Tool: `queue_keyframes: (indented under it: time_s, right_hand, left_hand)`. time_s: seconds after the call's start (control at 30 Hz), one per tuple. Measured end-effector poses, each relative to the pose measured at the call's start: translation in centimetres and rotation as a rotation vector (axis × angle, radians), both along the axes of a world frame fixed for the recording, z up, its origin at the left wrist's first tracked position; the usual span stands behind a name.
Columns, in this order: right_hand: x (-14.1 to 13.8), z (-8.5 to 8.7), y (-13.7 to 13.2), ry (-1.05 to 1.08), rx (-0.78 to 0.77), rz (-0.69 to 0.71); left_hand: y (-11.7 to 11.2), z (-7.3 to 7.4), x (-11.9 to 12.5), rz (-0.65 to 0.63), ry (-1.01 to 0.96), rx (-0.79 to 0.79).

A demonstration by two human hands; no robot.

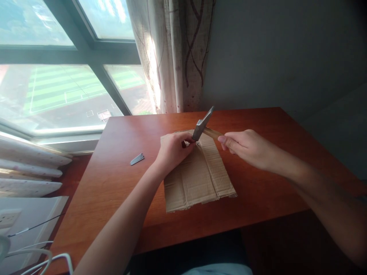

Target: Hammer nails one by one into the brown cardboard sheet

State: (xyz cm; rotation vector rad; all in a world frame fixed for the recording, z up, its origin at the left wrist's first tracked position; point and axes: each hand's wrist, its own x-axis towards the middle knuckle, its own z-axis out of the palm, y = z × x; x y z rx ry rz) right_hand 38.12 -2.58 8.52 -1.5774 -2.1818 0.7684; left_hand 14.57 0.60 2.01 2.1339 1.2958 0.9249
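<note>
A folded piece of brown cardboard (197,175) lies flat on the reddish wooden table (258,183). My left hand (172,151) rests on its far edge with fingers pinched on something small I cannot make out. My right hand (246,147) is closed around the wooden handle of a hammer (203,125). The grey metal hammer head hangs just above my left fingertips. Several loose nails (137,159) lie in a bundle on the table to the left of my left hand.
A large window (65,76) and a patterned curtain (174,53) stand behind the table. A grey wall (272,53) is at the right. White cables (37,256) and a white socket strip (10,217) sit at the lower left.
</note>
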Motion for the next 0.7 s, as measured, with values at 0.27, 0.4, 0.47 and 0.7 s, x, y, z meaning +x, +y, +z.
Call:
queue_keyframes:
  time_s: [0.27,0.4,0.47,0.7]
  right_hand:
    - [0.3,0.7,-0.2,0.042,0.009,-0.001]
    - [0.4,0.9,-0.1,0.069,0.032,0.004]
    - [0.3,0.6,0.0,0.06,0.025,-0.002]
    - [-0.3,-0.3,0.0,0.004,-0.019,-0.011]
  left_hand:
    - [-0.6,1.0,-0.5,0.04,0.246,0.057]
    - [-0.5,0.8,-0.9,0.022,0.334,0.086]
    - [-0.4,0.6,-1.1,0.001,0.335,0.078]
    - [-0.2,0.4,-1.2,-0.025,0.301,0.053]
